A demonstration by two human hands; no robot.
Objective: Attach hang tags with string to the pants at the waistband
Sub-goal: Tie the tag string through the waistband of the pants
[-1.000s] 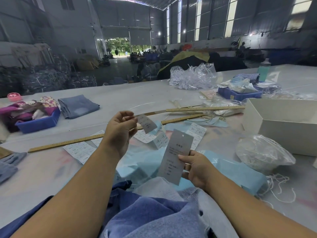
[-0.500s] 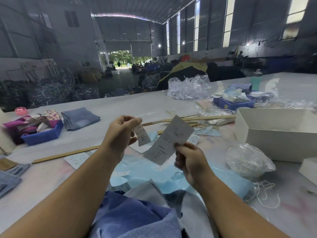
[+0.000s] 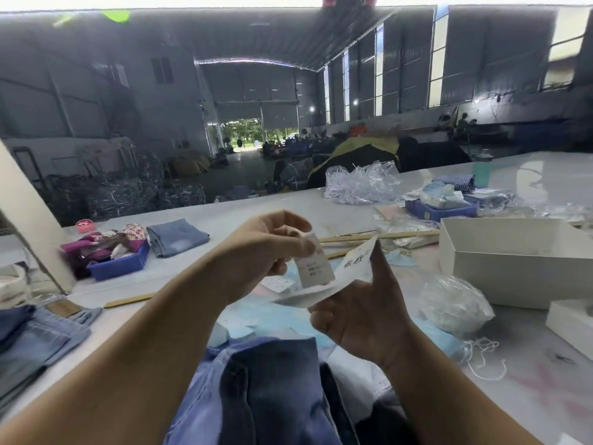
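Head view: left grip [image 3: 272, 248] pinches small tag [image 3: 314, 268], right grip [image 3: 356, 316] holds large tag [image 3: 349, 268].

Two bare forearms, no sleeves in view; hands [image 3: 266, 248] bare, ungloved, no rings or watch showing

Open tabletop [image 3: 256, 207] beyond; white box [image 3: 513, 268] and plastic bag [image 3: 455, 303] crowding the right.

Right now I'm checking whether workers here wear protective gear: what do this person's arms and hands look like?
Both forearms are bare up to the frame edge, with no sleeves in view. The left hand and right hand wear no gloves, and no rings, watch or wristbands show. The fingers are uncovered.
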